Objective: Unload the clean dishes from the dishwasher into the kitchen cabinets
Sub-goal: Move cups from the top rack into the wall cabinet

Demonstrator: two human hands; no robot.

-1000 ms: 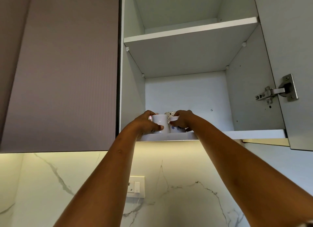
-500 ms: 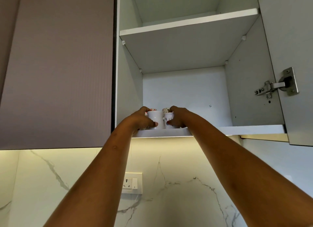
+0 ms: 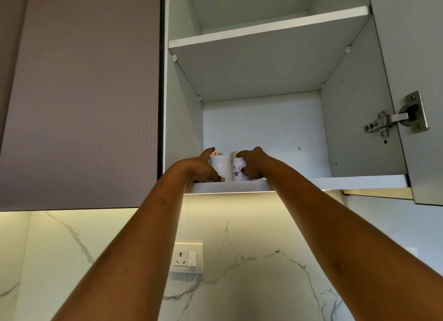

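Note:
Both arms reach up into an open wall cabinet. My left hand grips a plain white mug that stands on the bottom shelf, near its front left corner. My right hand grips a smaller white mug with a blue flower print right beside it; the two mugs touch or nearly touch. Behind them, rims of two other cups peek out, one with red marks. The hands hide much of the mugs.
An upper shelf sits above, with nothing visible on it. The cabinet door stands open at right, with a metal hinge. A shut mauve cabinet door is at left. Below are a marble backsplash and a wall socket.
The two mugs have come down onto the shelf and slid a little further in. Both hands stay on them. The view has shifted slightly.

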